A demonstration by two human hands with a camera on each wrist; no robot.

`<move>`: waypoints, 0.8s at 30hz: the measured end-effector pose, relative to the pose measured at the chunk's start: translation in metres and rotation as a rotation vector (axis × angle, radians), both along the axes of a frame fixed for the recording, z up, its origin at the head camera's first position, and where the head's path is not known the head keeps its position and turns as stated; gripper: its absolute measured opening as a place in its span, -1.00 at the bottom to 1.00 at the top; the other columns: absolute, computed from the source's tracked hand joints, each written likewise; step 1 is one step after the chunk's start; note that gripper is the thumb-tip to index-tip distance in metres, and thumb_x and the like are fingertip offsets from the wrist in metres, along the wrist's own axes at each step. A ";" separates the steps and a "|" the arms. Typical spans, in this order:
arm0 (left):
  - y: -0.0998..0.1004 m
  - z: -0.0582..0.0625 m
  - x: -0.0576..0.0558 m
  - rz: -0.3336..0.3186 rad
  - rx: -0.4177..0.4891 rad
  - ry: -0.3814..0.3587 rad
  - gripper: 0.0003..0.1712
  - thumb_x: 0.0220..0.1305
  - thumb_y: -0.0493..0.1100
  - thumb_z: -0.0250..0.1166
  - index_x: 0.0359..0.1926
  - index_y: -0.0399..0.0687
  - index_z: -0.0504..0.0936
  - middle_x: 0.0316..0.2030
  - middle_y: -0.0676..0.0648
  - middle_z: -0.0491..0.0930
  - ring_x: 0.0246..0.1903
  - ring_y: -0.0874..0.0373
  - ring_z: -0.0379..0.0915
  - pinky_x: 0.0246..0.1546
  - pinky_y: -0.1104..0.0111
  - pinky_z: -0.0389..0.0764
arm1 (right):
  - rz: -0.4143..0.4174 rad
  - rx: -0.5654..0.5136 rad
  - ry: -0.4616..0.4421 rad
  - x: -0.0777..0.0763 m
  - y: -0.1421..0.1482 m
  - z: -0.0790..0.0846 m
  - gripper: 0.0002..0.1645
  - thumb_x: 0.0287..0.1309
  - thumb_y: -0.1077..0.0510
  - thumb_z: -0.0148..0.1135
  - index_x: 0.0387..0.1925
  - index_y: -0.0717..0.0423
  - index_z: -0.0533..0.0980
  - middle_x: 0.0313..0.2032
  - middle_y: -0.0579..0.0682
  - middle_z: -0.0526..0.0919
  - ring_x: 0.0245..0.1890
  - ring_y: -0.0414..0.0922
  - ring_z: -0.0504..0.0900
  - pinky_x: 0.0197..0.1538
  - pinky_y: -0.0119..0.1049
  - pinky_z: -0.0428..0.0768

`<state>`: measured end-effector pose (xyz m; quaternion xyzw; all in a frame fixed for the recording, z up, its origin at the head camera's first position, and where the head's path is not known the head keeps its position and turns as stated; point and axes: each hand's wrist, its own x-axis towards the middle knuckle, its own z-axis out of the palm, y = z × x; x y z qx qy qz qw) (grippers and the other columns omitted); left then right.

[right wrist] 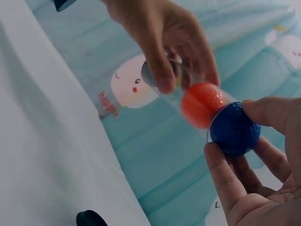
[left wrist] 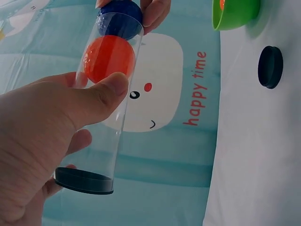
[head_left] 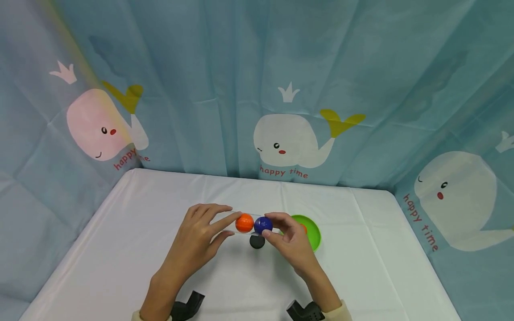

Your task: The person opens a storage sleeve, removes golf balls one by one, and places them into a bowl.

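Left hand (head_left: 202, 232) has fingers curled round clear cylindrical plastic tube (left wrist: 104, 147), shiny orange ball (head_left: 243, 223) inside (black end cap (left wrist: 84, 181) on one end). Right hand (head_left: 295, 244), thumb and fingers parted ball-wide, pinches shiny blue ball (head_left: 263, 225) at tube's mouth, orange ball's 3 o'clock. Loose round black cap (head_left: 257, 242): orange ball's 5 o'clock, on white cloth (head_left: 361, 272). Round green bowl (head_left: 317, 236) with second orange ball (head_left: 304, 228): blue ball's 3 o'clock.

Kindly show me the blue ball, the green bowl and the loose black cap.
Blue ball (right wrist: 235, 129), right wrist view: middle of its surface.
Green bowl (left wrist: 241, 15), left wrist view: outer wall.
Loose black cap (head_left: 257, 242), head view: its middle.
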<state>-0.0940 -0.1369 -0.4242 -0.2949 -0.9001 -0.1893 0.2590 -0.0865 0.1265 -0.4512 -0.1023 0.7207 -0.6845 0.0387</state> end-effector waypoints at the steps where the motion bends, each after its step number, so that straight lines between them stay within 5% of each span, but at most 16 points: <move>1: 0.000 0.000 0.000 -0.003 0.002 -0.003 -0.30 0.05 -0.07 0.70 0.26 0.30 0.72 0.12 0.02 0.73 0.15 0.04 0.60 0.26 0.00 0.53 | 0.000 -0.003 0.005 0.000 0.001 0.000 -0.51 0.34 0.21 0.42 0.26 0.10 0.55 0.21 0.18 0.62 0.16 -0.09 0.65 0.10 -0.39 0.76; 15: -0.004 -0.012 -0.006 -0.012 0.059 -0.095 -0.31 0.08 -0.08 0.68 0.27 0.25 0.71 0.14 0.04 0.72 0.19 0.03 0.61 0.30 -0.04 0.54 | 0.005 -0.034 0.006 -0.001 0.008 0.002 -0.51 0.33 0.27 0.40 0.26 0.21 0.55 0.23 0.28 0.57 0.13 -0.13 0.65 0.07 -0.43 0.76; 24: -0.005 -0.013 -0.008 -0.021 0.094 -0.096 -0.29 0.09 -0.06 0.67 0.31 0.24 0.69 0.13 0.02 0.73 0.14 0.03 0.62 0.26 -0.03 0.58 | -0.043 0.002 0.046 -0.004 0.022 0.005 -0.53 0.32 0.27 0.42 0.23 0.17 0.58 0.14 0.08 0.63 0.07 -0.18 0.68 0.02 -0.44 0.76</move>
